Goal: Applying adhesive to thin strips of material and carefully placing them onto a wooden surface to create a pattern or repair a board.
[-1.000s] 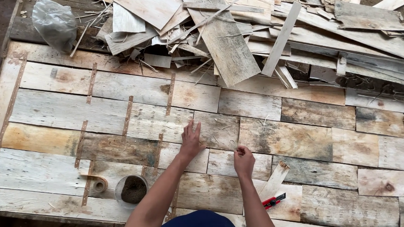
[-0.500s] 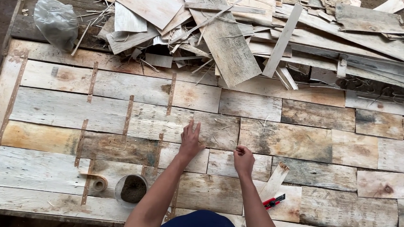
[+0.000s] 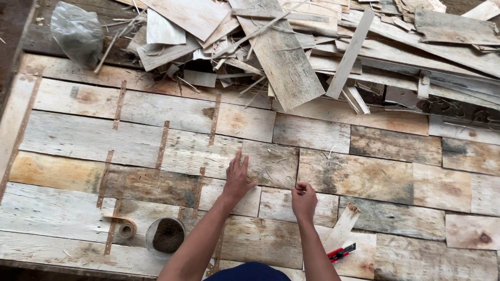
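Observation:
My left hand (image 3: 237,178) lies flat, fingers spread, on a pale weathered plank (image 3: 202,153) in a panel of laid wooden boards (image 3: 376,178). My right hand (image 3: 304,201) rests just to its right with the fingers curled and pinched at the seam between two boards; whether it holds something thin I cannot tell. Brown tape strips (image 3: 161,146) cross several joints on the left half of the panel.
A tape roll (image 3: 124,227) and a round container of dark material (image 3: 167,235) sit near the front left. A red and black utility knife (image 3: 342,252) lies beside a loose wood sliver (image 3: 342,226). A scrap veneer pile (image 3: 304,38) and a grey plastic bag (image 3: 77,30) lie behind.
Both hands have stayed at nearly the same spot on the boards; no clear movement shows.

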